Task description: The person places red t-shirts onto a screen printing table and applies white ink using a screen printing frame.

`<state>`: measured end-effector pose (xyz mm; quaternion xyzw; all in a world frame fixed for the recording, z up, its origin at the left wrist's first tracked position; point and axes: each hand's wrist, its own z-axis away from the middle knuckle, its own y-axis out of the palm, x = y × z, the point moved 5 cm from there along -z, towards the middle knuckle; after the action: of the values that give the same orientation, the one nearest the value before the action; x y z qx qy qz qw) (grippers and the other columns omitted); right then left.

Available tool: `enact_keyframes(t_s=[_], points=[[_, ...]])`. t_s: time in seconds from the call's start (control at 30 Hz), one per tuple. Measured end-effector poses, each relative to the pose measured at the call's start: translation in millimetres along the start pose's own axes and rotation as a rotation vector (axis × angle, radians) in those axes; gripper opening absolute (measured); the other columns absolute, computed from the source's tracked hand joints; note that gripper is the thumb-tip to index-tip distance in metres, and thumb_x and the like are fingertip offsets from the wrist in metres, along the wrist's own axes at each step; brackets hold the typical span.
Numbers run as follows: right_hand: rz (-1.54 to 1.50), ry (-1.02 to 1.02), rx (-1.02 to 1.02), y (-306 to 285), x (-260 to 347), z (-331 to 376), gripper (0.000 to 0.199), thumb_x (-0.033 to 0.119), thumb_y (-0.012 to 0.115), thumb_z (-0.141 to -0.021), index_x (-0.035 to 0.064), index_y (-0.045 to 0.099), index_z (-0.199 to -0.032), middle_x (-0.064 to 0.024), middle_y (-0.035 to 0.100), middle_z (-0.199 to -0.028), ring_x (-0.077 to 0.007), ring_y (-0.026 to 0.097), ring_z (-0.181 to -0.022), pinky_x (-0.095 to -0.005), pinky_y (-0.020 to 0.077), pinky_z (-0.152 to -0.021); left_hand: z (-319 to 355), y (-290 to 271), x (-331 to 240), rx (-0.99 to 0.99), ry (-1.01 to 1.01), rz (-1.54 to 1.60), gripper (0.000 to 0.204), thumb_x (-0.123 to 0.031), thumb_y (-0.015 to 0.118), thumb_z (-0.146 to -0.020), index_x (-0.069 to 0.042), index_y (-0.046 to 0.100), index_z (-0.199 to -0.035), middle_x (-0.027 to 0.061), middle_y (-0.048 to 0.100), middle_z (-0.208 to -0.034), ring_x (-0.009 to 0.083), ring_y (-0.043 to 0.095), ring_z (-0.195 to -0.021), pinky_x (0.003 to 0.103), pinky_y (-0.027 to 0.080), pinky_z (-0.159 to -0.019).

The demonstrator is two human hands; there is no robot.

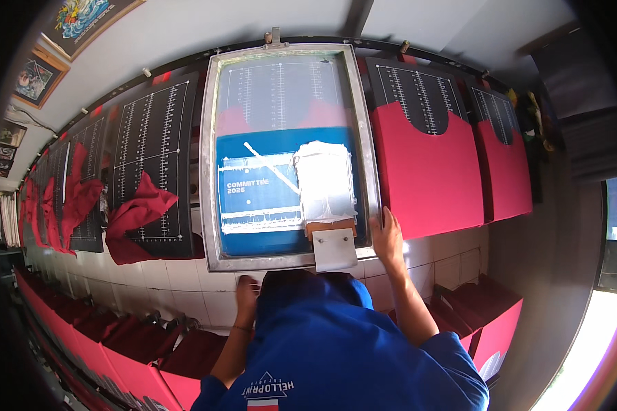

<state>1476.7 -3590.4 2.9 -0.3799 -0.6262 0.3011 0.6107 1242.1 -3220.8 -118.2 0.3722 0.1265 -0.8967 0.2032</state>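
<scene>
A metal-framed printing screen (209, 171) lies flat on the long table, its blue mesh carrying a white design and a patch of white ink (324, 179). A squeegee (334, 243) with a wooden strip and a metal plate leans at the frame's near edge. My right hand (389, 240) lies flat against the frame's near right corner, fingers pointing away and touching the red shirt (428, 168) beside it. My left hand (247, 291) rests on the white tiled table edge (185, 281) just below the frame. Its fingers are partly hidden by my blue shirt.
Black ruled platens (154, 147) run along the table. Some carry flat red shirts (507, 161) at right, others crumpled red cloth (134, 216) at left. More red garments (137, 356) hang below the table edge. Framed pictures (38, 75) hang on the left wall.
</scene>
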Motion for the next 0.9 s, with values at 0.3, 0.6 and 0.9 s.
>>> enact_keyframes(t_s=[0.3,0.6,0.9], points=[[0.309,-0.618,0.407,-6,83,75,0.058,0.015,0.070,-0.073,0.0039,0.051,-0.127,-0.0105,0.055,-0.125,-0.0273,0.053,-0.114,-0.0430,0.0415,-0.095,48,158,-72,0.979,-0.208,-0.046,0.033,-0.034,0.045,-0.104,-0.004,0.058,-0.109,0.0063,0.062,-0.100,0.0149,0.061,-0.091,0.029,0.050,-0.083],[0.133,-0.467,0.458,-13,121,-19,0.020,0.010,0.067,-0.073,0.0062,0.066,-0.093,-0.0143,0.066,-0.087,-0.0328,0.065,-0.086,-0.0435,0.0525,-0.077,30,173,-34,0.777,-0.482,0.304,0.041,-0.039,0.042,-0.105,-0.003,0.061,-0.099,0.0078,0.065,-0.090,0.0140,0.060,-0.076,0.029,0.052,-0.071],[0.159,-0.551,0.222,7,146,-134,0.025,0.004,0.072,-0.074,0.0045,0.068,-0.099,-0.0126,0.067,-0.094,-0.0316,0.067,-0.088,-0.0403,0.0553,-0.077,33,174,-40,0.872,-0.495,0.276,0.042,-0.040,0.037,-0.106,-0.002,0.057,-0.106,0.0081,0.061,-0.093,0.0113,0.055,-0.074,0.024,0.050,-0.070]])
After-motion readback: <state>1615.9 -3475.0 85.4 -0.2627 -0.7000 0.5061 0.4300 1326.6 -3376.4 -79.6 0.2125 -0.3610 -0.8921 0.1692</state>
